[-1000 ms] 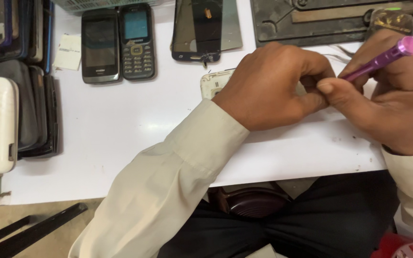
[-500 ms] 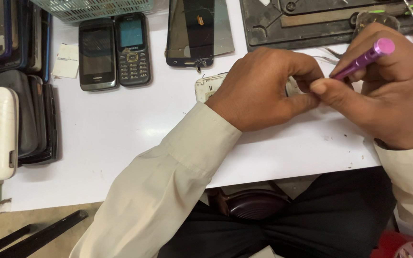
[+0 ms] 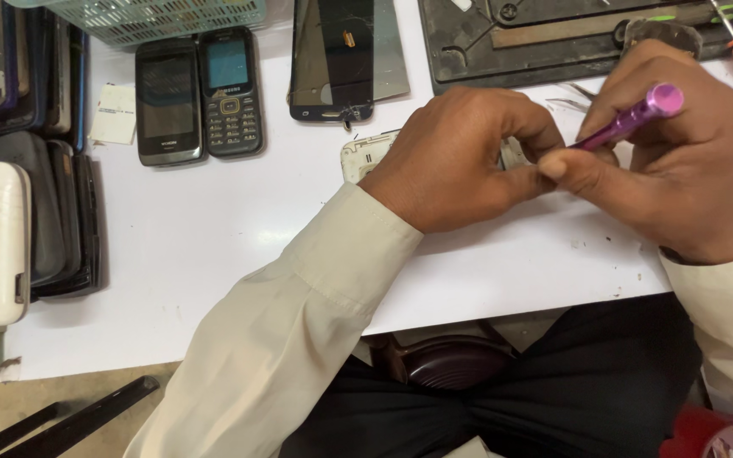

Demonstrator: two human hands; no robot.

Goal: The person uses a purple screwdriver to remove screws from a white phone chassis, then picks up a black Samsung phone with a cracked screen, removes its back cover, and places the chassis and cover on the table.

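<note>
1. Left hand (image 3: 460, 161), frame centre: I am clenching its fingers around the white phone body (image 3: 362, 155).
2. Right hand (image 3: 680, 170): I am gripping the purple screwdriver (image 3: 629, 119); keeping it vertical should prevent slipping.

The left hand (image 3: 460, 157) covers most of the white phone (image 3: 365, 155); the purple screwdriver (image 3: 629, 119) tip is hidden between the fingers. The green basket (image 3: 146, 17) is cut off above.
</note>
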